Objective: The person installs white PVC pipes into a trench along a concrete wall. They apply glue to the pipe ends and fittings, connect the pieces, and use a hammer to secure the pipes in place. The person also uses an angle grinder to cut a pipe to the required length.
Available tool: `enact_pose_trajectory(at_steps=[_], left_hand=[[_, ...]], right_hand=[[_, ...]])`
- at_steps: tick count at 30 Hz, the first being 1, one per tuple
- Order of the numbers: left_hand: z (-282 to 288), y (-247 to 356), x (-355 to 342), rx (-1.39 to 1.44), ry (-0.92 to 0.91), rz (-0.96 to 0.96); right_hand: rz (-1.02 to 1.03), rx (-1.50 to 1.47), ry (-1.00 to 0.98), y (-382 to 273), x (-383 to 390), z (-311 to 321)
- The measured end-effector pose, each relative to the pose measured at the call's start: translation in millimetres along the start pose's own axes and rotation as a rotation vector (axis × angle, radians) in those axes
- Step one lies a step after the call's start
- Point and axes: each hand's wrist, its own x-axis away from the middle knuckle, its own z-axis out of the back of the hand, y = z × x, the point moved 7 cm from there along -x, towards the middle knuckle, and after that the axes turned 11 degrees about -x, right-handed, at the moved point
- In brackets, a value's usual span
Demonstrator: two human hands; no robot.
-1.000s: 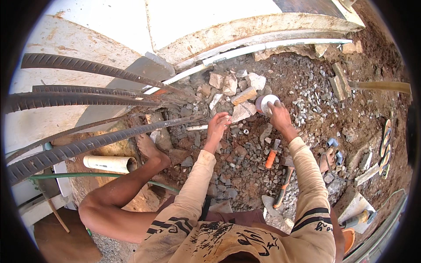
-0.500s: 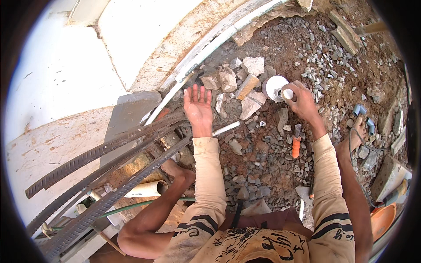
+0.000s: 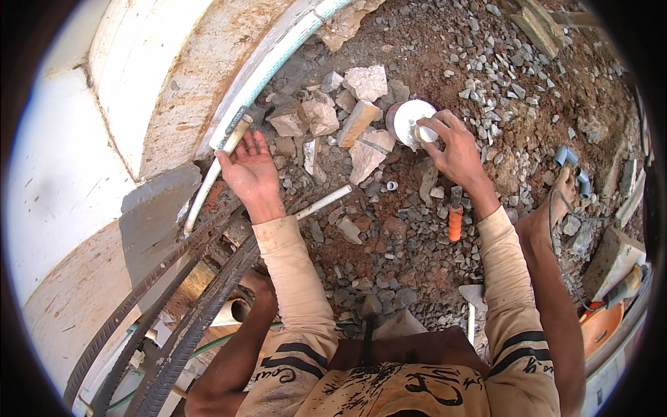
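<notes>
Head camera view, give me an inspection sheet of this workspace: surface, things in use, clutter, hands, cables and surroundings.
Surface: uneven reddish soil strewn with grey gravel.
Things in use: white-topped can, white knob, narrow white pipe.
Clutter: broken stones, orange-handled tool, loose white pipe piece, grey-blue elbow fittings, orange basin.
Hands: left hand open, palm up, beside the narrow white pipe, contact unclear; right hand grips the white knob over the white-topped can.
Cables: dark cable loops beside the bare right foot.
Surroundings: white wall at left; ribbed steel bars at lower left.
</notes>
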Motion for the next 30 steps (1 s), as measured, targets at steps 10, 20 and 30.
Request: enact_pose_trajectory(at_steps=[10, 20, 30], left_hand=[[3.9, -3.9, 1.1, -0.064, 0.013, -0.003], [9.0, -0.9, 4.0, -0.092, 0.059, -0.043], [7.0, 1.3, 8.4, -0.137, 0.092, -0.033]], right_hand=[[-0.002, 0.201, -0.062, -10.9, -3.6, -13.9], [-0.031, -0.249, 0.216, -84.7, -12.6, 35.1], [0.088, -0.905, 0.11, -135.0, -123.5, -73.6]])
